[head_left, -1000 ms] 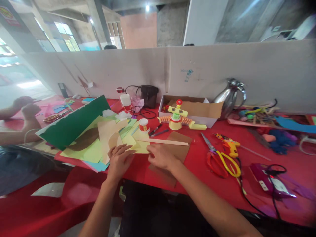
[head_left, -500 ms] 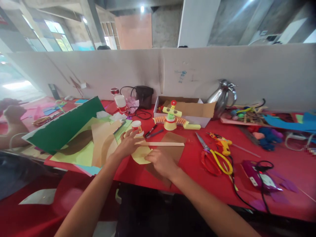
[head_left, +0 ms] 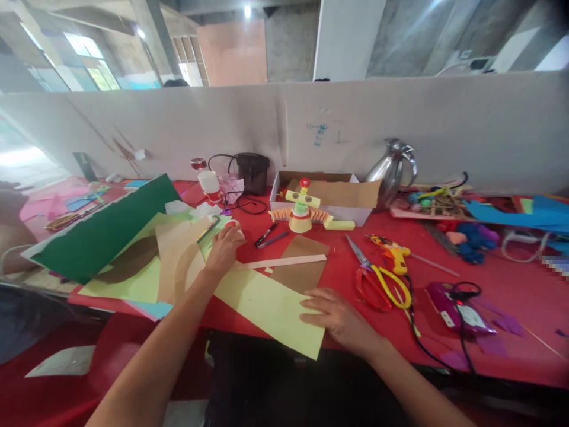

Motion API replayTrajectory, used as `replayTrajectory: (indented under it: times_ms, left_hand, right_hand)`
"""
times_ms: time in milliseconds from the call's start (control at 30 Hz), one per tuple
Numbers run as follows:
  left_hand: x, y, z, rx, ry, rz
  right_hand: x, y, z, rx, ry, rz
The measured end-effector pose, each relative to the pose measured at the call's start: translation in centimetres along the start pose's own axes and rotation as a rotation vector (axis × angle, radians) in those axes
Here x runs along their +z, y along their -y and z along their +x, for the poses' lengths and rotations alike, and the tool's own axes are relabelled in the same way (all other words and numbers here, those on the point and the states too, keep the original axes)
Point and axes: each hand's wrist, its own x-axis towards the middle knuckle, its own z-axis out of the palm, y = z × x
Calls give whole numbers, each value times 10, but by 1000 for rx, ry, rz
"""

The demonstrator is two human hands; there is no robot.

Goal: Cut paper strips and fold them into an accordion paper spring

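My left hand point(head_left: 223, 248) is closed over a red and white paper cup point(head_left: 232, 223), which its fingers mostly hide. A pale yellow sheet of paper point(head_left: 271, 305) lies unrolled in front of me, one corner reaching past the table's front edge. On the sheet's right end rest the stretched, spread fingers of my right hand point(head_left: 340, 320); the thumb does not show clearly. Behind the sheet lie a cream paper strip point(head_left: 284, 261) and a brown piece of card point(head_left: 302, 276). A yellow paper figure with folded orange arms point(head_left: 301, 219) stands farther back.
Right of the sheet lie scissors point(head_left: 384, 284), a yellow glue gun point(head_left: 395, 255) with its cord, and a purple power box point(head_left: 457, 311). Papers and a green board point(head_left: 111, 237) lie left. A cardboard box point(head_left: 347, 198) and metal jug point(head_left: 389, 172) stand behind.
The yellow paper, partly hidden under my hands before, now stretches out toward the right front. My right hand has moved right and toward me. My left hand has moved onto the cup.
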Motion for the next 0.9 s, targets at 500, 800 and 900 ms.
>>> replayTrajectory:
  times_ms: [500,800,900]
  left_hand:
    - [-52,-81,-57,44,-75,-444]
    - [-41,-165,-141,69,32,-348]
    - [-42,-164,-138,89,30,-349]
  right_hand:
    - [-14,-17,-48,249,-140,-245]
    - [-18,22,-63,299,-114,-131]
    - [-16,24,-67,348,-161,-100]
